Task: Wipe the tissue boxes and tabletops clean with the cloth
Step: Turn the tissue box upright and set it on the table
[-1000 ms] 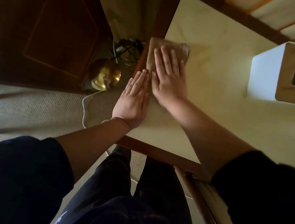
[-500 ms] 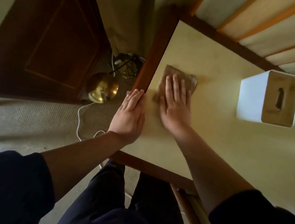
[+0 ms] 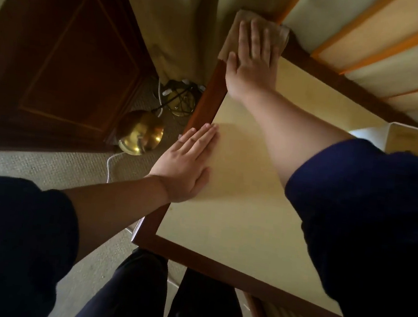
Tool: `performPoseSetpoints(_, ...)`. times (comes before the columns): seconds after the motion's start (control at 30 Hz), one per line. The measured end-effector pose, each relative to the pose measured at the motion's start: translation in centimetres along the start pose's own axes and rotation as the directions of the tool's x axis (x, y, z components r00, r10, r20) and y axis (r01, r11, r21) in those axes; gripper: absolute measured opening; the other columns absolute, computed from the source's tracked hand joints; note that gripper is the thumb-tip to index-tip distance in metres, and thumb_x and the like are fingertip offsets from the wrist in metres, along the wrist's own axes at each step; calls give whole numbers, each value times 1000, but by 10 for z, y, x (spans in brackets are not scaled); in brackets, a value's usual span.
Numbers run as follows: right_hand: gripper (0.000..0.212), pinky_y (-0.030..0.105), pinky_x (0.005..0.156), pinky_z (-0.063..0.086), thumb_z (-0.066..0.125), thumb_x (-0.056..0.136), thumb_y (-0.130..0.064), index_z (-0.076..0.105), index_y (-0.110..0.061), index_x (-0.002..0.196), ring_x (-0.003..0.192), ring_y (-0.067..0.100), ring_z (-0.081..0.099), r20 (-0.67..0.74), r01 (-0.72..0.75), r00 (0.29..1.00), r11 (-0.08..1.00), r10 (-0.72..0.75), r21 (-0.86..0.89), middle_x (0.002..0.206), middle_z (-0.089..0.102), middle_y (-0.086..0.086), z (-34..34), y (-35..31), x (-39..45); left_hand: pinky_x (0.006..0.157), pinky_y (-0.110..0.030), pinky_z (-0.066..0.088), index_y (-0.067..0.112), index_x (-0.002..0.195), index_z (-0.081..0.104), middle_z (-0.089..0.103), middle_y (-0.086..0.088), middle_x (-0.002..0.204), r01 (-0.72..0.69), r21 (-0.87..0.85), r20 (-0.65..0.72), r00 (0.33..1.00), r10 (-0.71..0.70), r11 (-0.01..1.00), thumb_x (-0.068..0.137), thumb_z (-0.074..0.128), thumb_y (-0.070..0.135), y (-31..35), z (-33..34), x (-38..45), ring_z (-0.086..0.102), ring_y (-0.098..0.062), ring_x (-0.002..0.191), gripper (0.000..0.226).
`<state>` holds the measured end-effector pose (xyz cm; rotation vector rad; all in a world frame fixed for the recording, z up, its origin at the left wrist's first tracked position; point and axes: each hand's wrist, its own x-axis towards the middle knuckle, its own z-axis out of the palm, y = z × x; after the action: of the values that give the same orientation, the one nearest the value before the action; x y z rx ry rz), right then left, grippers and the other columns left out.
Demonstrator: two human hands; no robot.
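Note:
A brown cloth [image 3: 232,36] lies flat over the far left corner of the pale yellow tabletop [image 3: 243,209], which has a dark wood rim. My right hand [image 3: 253,59] presses on the cloth with straight fingers, arm stretched out. Flat on the table's left edge, nearer to me, rests my left hand [image 3: 186,167], fingers straight and holding nothing. The white tissue box [image 3: 410,141] with a wooden top stands at the right, mostly hidden behind my right sleeve.
A brass lamp base [image 3: 141,136] with cables [image 3: 181,97] sits on the carpet left of the table. A dark wooden door [image 3: 57,63] and a curtain [image 3: 171,23] stand beyond. Striped bedding [image 3: 398,44] borders the table's far side.
My right hand has slid the cloth away from me to the table's far left corner. My left hand has stayed flat on the left edge. The view has shifted.

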<state>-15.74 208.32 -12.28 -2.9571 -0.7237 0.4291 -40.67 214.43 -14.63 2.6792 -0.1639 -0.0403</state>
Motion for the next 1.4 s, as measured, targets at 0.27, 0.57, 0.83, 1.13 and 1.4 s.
performPoseSetpoints(0.27,65,46,131,-6,15,110,-46,-6,-27,169,163,23,-10,15,-14,1000,1000,14,14,177,-11,-2,-5,31,-8,130,-46,15,-1,162,23,18,-16,171,-4,27,-1,1000,4,1000,102,40,32,2,-1,2,13,-28,160,70)
performPoseSetpoints(0.57,66,46,131,-2,27,111,-38,-1,-25,169,163,24,-4,-10,-283,959,957,284,60,177,-7,-2,-7,137,-50,130,-46,15,0,162,21,16,-16,172,-3,32,30,1000,2,999,102,39,32,3,-3,3,12,-28,160,71)
performPoseSetpoints(0.83,73,51,130,5,23,102,-42,13,-15,169,162,33,10,-38,-345,936,933,350,97,177,9,10,19,128,-140,130,-46,14,0,162,21,16,-15,172,-3,42,46,999,1,999,103,35,35,1,-2,3,11,-27,160,71)
performPoseSetpoints(1.13,73,47,131,-1,20,102,-42,3,-20,170,163,26,-4,20,-404,914,906,405,124,178,-3,2,48,87,-224,130,-47,14,-1,162,23,17,-16,171,-8,25,35,999,7,1000,103,40,35,0,1,3,16,-30,159,71)
performPoseSetpoints(1.4,68,47,131,-1,26,107,-43,6,-25,170,164,25,-3,-29,-154,987,979,160,134,178,0,0,29,1,-106,129,-48,16,0,162,22,19,-17,171,-10,14,24,1000,9,1000,103,37,34,1,-1,4,15,-29,159,70)
